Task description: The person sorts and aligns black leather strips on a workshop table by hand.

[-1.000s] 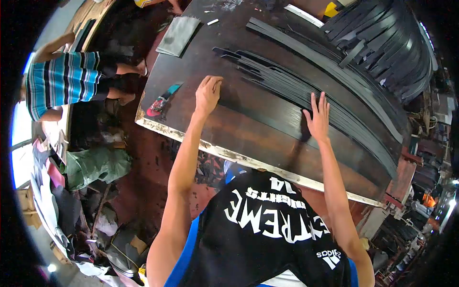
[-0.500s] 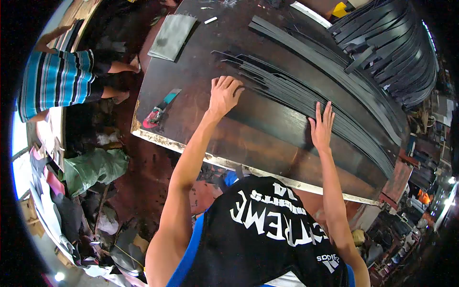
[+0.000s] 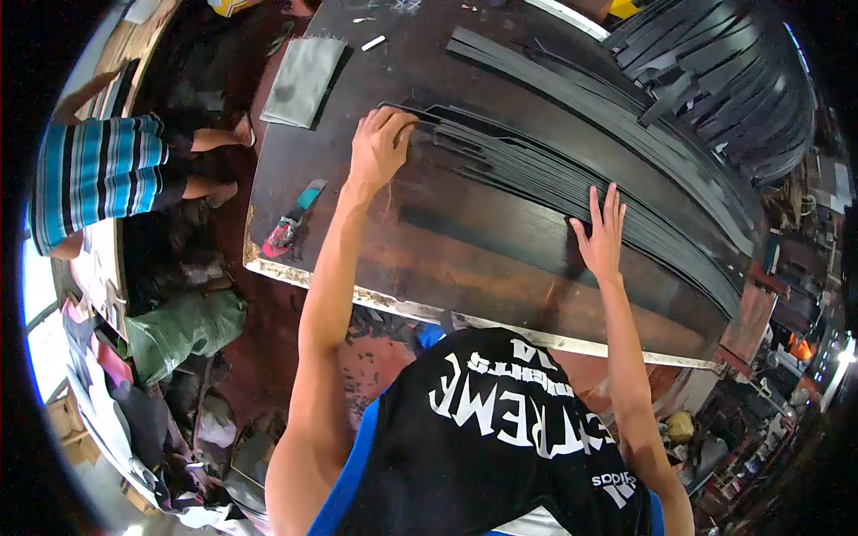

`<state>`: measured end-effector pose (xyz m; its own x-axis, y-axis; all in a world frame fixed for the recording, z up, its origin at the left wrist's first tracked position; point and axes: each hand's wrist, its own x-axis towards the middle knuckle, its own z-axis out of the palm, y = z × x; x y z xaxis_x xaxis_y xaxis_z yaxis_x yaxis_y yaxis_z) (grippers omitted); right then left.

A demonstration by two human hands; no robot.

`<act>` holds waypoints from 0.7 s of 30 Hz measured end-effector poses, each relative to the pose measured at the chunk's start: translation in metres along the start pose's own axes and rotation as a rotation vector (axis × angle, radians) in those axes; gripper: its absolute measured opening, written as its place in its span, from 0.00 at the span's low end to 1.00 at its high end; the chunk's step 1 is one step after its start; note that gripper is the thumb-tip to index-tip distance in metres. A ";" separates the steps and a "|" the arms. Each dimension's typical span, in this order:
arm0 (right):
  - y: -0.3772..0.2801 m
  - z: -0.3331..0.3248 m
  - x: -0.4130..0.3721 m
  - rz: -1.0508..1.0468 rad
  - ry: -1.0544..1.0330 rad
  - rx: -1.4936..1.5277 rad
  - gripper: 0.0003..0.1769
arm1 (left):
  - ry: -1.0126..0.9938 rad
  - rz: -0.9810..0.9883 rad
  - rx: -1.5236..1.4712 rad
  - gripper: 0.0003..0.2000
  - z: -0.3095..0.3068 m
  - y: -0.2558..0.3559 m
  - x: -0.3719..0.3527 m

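Observation:
A fanned bundle of long, narrow black strips point(image 3: 536, 170) lies across the dark tabletop. At the far left end of the bundle is my left hand point(image 3: 380, 150), its fingers curled and closed on the end of one black strip that sticks out past the others. My fingers partly hide that strip's tip. My right hand point(image 3: 602, 237) rests flat on the middle of the bundle with its fingers spread, pressing on the strips and gripping nothing.
A knife-like tool with a red handle point(image 3: 281, 236) lies near the table's left edge. Beyond it are a folded grey sheet point(image 3: 304, 82) and a white stick point(image 3: 373, 43). More strips point(image 3: 554, 82) and a large coil of strips point(image 3: 715, 80) lie farther back. Another person point(image 3: 98, 174) stands left.
My left hand has moved left and away from me to the strip's protruding end and closed on it. My right hand stays on the bundle. The view has shifted slightly.

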<state>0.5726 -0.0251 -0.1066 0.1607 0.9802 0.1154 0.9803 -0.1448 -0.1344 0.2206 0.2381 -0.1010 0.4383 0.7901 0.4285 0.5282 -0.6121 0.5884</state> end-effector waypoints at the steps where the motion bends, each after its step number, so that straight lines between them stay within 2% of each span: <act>1: 0.001 0.000 0.000 0.002 -0.012 -0.003 0.41 | -0.028 0.045 0.014 0.07 -0.001 0.000 0.007; 3: 0.003 -0.001 0.000 0.017 -0.021 -0.013 0.41 | -0.079 0.122 0.031 0.08 -0.001 -0.001 0.018; 7: 0.005 -0.003 0.001 0.027 -0.033 0.005 0.43 | -0.165 0.152 0.038 0.12 0.003 0.002 0.034; 12: 0.007 -0.005 0.002 0.047 -0.036 0.047 0.45 | -0.401 0.104 0.019 0.23 0.005 -0.003 0.049; 13: 0.006 -0.007 0.002 0.049 -0.049 0.050 0.46 | -0.405 0.110 0.019 0.23 0.007 -0.004 0.051; 15: 0.006 -0.010 0.004 0.057 -0.059 0.055 0.48 | -0.536 0.085 0.014 0.26 0.009 -0.002 0.055; 19: 0.007 -0.017 0.009 0.060 -0.070 0.081 0.52 | -0.629 0.038 0.051 0.27 0.007 0.006 0.062; 21: 0.009 -0.021 0.013 0.065 -0.077 0.095 0.53 | -0.650 0.011 0.054 0.25 0.007 0.009 0.063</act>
<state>0.5855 -0.0168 -0.0857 0.2105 0.9772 0.0284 0.9522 -0.1984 -0.2324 0.2581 0.2824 -0.0730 0.7855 0.6139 -0.0781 0.5497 -0.6341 0.5438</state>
